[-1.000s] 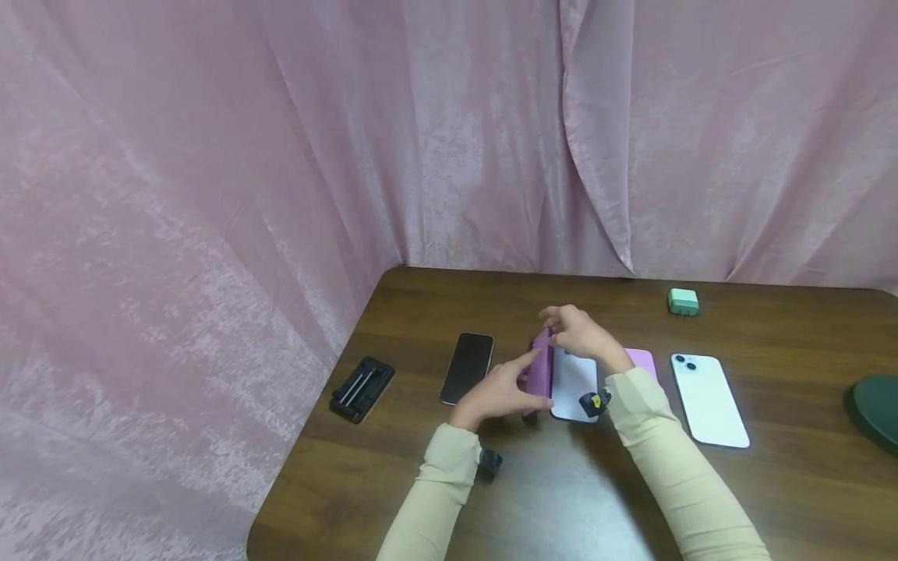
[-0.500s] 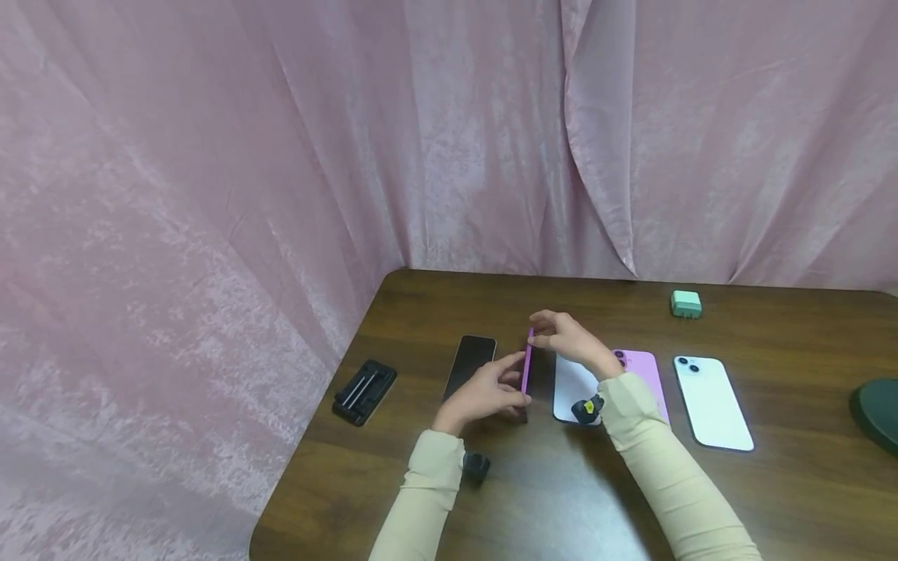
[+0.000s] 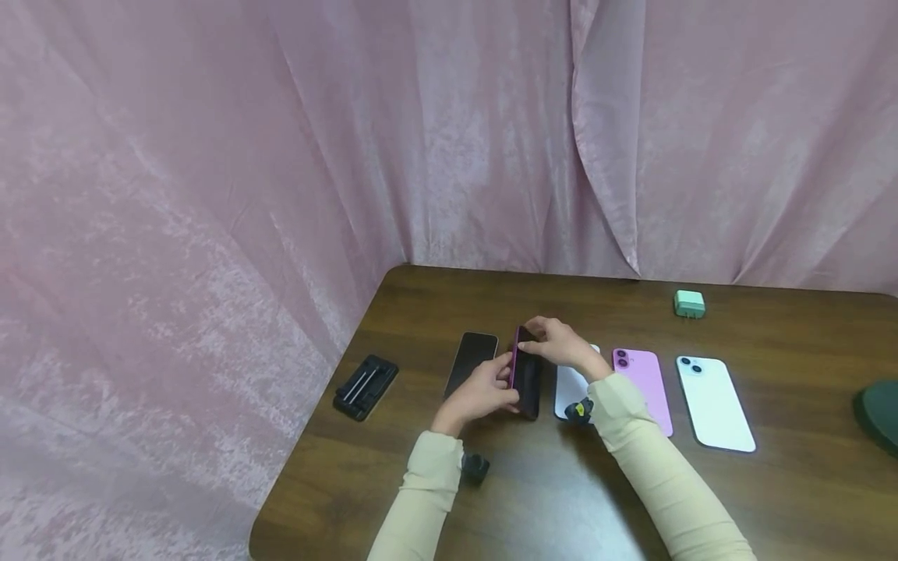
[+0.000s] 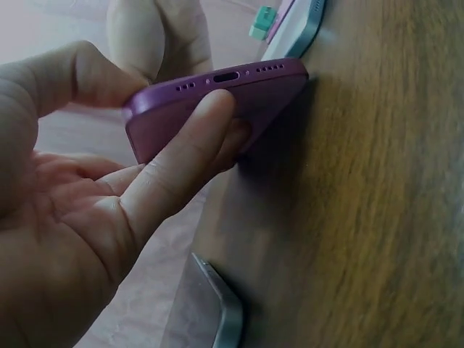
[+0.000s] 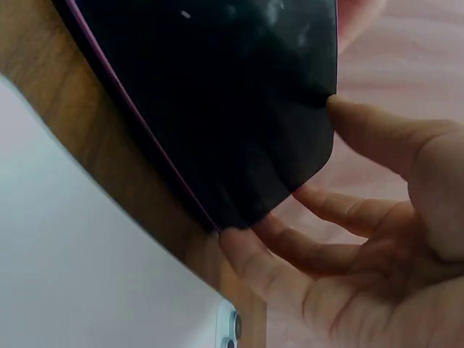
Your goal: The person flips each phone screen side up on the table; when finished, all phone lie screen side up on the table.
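Note:
A purple smartphone [image 3: 528, 383] stands tilted on its long edge above the table, its dark screen turned to the right. My left hand [image 3: 479, 393] holds its near end between thumb and fingers; the charging port shows there on the phone's edge [image 4: 225, 77] in the left wrist view. At the far end my right hand [image 3: 563, 345] grips it by fingertips, which touch the border of the black screen [image 5: 217, 109] in the right wrist view. Left of the hands lies a black-screened phone [image 3: 471, 360], partly covered by my left hand. A pale blue phone [image 3: 570, 386] lies under my right wrist.
Farther right lie a pink-purple phone [image 3: 645, 386] and a white phone [image 3: 715, 405], backs up. A mint charger plug [image 3: 690, 304] sits behind them. A black case with small tools [image 3: 365, 387] lies near the left edge; a dark green object [image 3: 880, 413] is at far right.
Both hands have moved left with the purple phone. It has turned over its long edge, from showing its purple back to showing its dark screen.

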Demonstrator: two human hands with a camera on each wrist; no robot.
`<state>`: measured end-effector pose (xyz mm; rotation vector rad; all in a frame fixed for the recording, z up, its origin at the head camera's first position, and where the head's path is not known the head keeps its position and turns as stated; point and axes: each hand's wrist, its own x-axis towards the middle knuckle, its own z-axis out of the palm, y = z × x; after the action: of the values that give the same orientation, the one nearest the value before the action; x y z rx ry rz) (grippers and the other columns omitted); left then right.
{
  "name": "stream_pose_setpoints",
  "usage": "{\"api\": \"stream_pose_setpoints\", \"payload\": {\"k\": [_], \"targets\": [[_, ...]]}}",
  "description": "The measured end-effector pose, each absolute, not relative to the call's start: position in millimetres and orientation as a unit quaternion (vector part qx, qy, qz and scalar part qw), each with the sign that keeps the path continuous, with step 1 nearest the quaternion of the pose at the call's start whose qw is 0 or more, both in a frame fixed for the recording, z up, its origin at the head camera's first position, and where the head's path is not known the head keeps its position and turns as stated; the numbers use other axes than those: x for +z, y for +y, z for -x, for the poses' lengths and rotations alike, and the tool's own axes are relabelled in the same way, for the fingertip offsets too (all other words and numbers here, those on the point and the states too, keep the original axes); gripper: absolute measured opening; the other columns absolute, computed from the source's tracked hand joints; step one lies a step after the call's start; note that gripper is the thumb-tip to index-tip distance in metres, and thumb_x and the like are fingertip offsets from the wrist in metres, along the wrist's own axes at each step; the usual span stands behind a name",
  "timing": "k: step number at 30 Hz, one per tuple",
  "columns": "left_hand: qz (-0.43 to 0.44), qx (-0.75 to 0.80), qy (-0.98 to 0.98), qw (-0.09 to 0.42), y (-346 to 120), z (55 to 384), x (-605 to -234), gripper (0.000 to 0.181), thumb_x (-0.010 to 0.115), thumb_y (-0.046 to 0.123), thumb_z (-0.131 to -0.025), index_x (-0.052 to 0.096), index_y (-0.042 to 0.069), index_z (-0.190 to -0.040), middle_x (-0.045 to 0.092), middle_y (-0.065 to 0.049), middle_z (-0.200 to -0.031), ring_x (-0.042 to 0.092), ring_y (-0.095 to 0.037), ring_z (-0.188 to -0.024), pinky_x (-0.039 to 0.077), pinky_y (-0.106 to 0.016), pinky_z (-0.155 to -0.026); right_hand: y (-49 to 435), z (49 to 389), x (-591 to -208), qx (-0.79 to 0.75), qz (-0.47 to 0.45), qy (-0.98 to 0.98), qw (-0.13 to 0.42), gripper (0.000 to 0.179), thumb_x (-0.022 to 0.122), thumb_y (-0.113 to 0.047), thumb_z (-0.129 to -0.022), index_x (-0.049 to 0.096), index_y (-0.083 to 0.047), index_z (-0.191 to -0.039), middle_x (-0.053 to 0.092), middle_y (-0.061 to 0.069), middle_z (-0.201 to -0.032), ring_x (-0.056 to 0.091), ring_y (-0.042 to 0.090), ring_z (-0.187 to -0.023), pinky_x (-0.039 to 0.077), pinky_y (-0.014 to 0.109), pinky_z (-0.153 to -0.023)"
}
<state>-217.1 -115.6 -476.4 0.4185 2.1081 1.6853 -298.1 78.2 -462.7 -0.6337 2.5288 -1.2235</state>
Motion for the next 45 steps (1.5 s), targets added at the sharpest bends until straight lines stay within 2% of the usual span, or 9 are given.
{"api": "stream_pose_setpoints", "payload": {"k": [5, 10, 17, 24, 29, 33, 36, 41, 45], "targets": [[-0.140, 0.598, 0.765, 0.196, -118.0, 219.7, -479.1, 0.077, 0.057, -0.015, -0.085, 0.026, -0.009, -0.154, 0.058, -0.032, -0.131, 0.070, -0.040, -0.099, 0.060, -0.036, -0.074, 70.5, 297.5, -466.5, -0.399, 0.194, 0.887, 0.127, 0.053, 0.072, -0.015, -0.093, 0.052, 0.014, -0.133, 0.059, 0.035, -0.128, 0.060, 0.046, -0.114, 0.048, 0.056, -0.096], [-0.123, 0.564, 0.795, 0.184, -119.2, 219.4, -480.3, 0.082, 0.061, -0.015, -0.083, 0.022, -0.010, -0.155, 0.060, -0.028, -0.126, 0.070, -0.032, -0.100, 0.059, -0.035, -0.074, 67.3, 296.6, -467.4, -0.389, 0.169, 0.896, 0.132, 0.056, 0.075, -0.009, -0.089, 0.052, 0.013, -0.135, 0.054, 0.036, -0.134, 0.055, 0.048, -0.122, 0.044, 0.058, -0.101], [-0.131, 0.537, 0.813, 0.182, -120.0, 219.8, -485.0, 0.066, 0.065, -0.016, -0.080, 0.044, -0.008, -0.143, 0.067, -0.014, -0.107, 0.070, -0.020, -0.083, 0.058, -0.031, -0.067, 63.7, 294.6, -468.7, -0.385, 0.149, 0.901, 0.133, 0.056, 0.077, 0.000, -0.083, 0.054, 0.013, -0.132, 0.055, 0.036, -0.134, 0.055, 0.049, -0.121, 0.047, 0.057, -0.098], [-0.126, 0.512, 0.831, 0.179, -119.4, 222.4, -483.1, 0.056, 0.070, -0.015, -0.079, 0.053, -0.008, -0.132, 0.070, -0.014, -0.097, 0.068, -0.020, -0.080, 0.054, -0.030, -0.067, 64.5, 296.3, -469.4, -0.383, 0.142, 0.905, 0.117, 0.052, 0.077, 0.006, -0.079, 0.058, 0.012, -0.127, 0.059, 0.034, -0.127, 0.061, 0.045, -0.111, 0.052, 0.053, -0.091], [-0.120, 0.474, 0.854, 0.177, -118.3, 222.0, -482.5, 0.063, 0.078, -0.011, -0.075, 0.054, -0.006, -0.133, 0.061, -0.012, -0.105, 0.065, -0.020, -0.088, 0.053, -0.032, -0.074, 68.8, 298.4, -471.6, -0.387, 0.140, 0.904, 0.118, 0.052, 0.076, 0.008, -0.079, 0.058, 0.013, -0.127, 0.061, 0.033, -0.125, 0.060, 0.046, -0.111, 0.052, 0.053, -0.092], [-0.126, 0.412, 0.888, 0.161, -115.9, 218.6, -483.8, 0.083, 0.086, -0.004, -0.070, 0.048, -0.006, -0.143, 0.050, -0.015, -0.118, 0.059, -0.025, -0.101, 0.052, -0.034, -0.084, 70.3, 298.4, -474.4, -0.384, 0.138, 0.906, 0.113, 0.052, 0.076, 0.009, -0.077, 0.059, 0.013, -0.126, 0.062, 0.033, -0.123, 0.060, 0.046, -0.112, 0.052, 0.053, -0.092], [-0.125, 0.361, 0.913, 0.144, -114.6, 216.8, -484.0, 0.091, 0.089, 0.000, -0.070, 0.043, -0.008, -0.148, 0.051, -0.018, -0.127, 0.057, -0.027, -0.107, 0.051, -0.035, -0.089, 69.3, 298.4, -475.1, -0.378, 0.141, 0.908, 0.113, 0.052, 0.077, 0.008, -0.076, 0.060, 0.013, -0.125, 0.062, 0.032, -0.121, 0.060, 0.045, -0.111, 0.052, 0.052, -0.091], [-0.110, 0.320, 0.932, 0.133, -111.7, 218.7, -480.9, 0.083, 0.090, 0.003, -0.071, 0.050, -0.009, -0.143, 0.058, -0.019, -0.124, 0.058, -0.024, -0.101, 0.052, -0.037, -0.089, 69.7, 298.6, -472.0, -0.378, 0.137, 0.909, 0.111, 0.052, 0.077, 0.009, -0.075, 0.061, 0.012, -0.124, 0.063, 0.031, -0.120, 0.062, 0.043, -0.108, 0.053, 0.051, -0.089], [-0.108, 0.298, 0.940, 0.128, -107.1, 220.9, -477.3, 0.082, 0.091, 0.003, -0.070, 0.052, -0.010, -0.140, 0.054, -0.024, -0.130, 0.057, -0.028, -0.106, 0.050, -0.040, -0.097, 72.9, 298.5, -470.2, -0.381, 0.130, 0.908, 0.116, 0.051, 0.075, 0.010, -0.077, 0.060, 0.012, -0.126, 0.062, 0.032, -0.122, 0.062, 0.043, -0.107, 0.054, 0.051, -0.089]]}}
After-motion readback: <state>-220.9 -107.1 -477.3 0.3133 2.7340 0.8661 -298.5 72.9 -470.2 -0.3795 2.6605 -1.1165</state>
